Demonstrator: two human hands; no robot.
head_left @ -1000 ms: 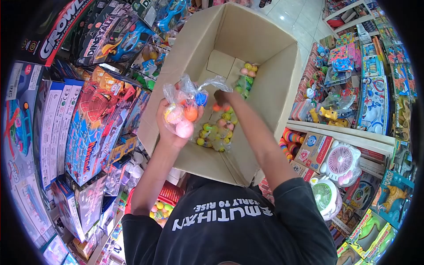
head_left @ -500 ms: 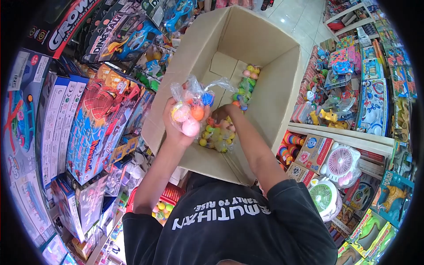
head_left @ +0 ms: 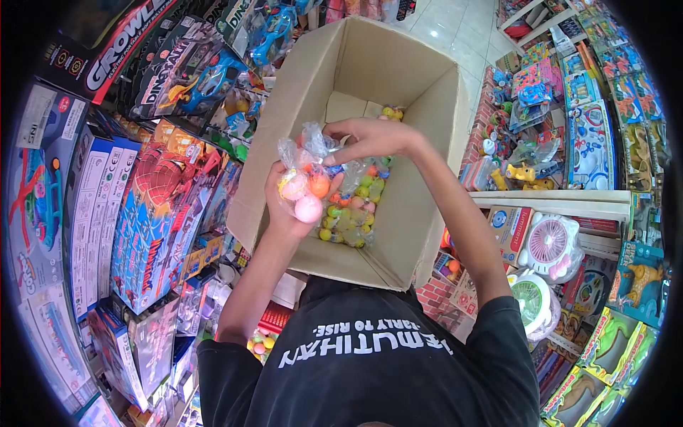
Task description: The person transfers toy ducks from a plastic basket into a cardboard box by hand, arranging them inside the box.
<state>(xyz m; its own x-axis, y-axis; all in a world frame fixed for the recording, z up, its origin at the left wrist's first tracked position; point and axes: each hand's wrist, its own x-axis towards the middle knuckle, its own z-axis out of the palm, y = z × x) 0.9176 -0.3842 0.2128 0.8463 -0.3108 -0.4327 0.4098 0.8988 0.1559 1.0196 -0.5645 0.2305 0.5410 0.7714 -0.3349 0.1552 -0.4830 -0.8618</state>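
Observation:
My left hand (head_left: 288, 213) is wrapped round a bunch of small balls in clear plastic bags (head_left: 306, 196); pink, orange and yellowish ones show. It holds them above the near left side of a large open cardboard box (head_left: 274, 153). My right hand (head_left: 370, 139) is at the upper right of the bunch, thumb and fingers curled on the crinkled plastic; its fingertips are partly hidden. Inside the box, below my hands, lies a row of bagged colourful balls (head_left: 359, 206), mostly green, yellow and orange.
Boxed toys, including a Spider-Man box (head_left: 160, 206), line the left side. On the right are shelves with a pink fan (head_left: 551, 245), a green fan (head_left: 530, 302) and packaged toys. A red basket (head_left: 276, 317) with balls sits near my left elbow. Tiled floor (head_left: 445, 25) shows beyond the box.
My right hand has risen from the balls inside the box to the bunch in my left hand. The left hand keeps its hold. The view has shifted slightly.

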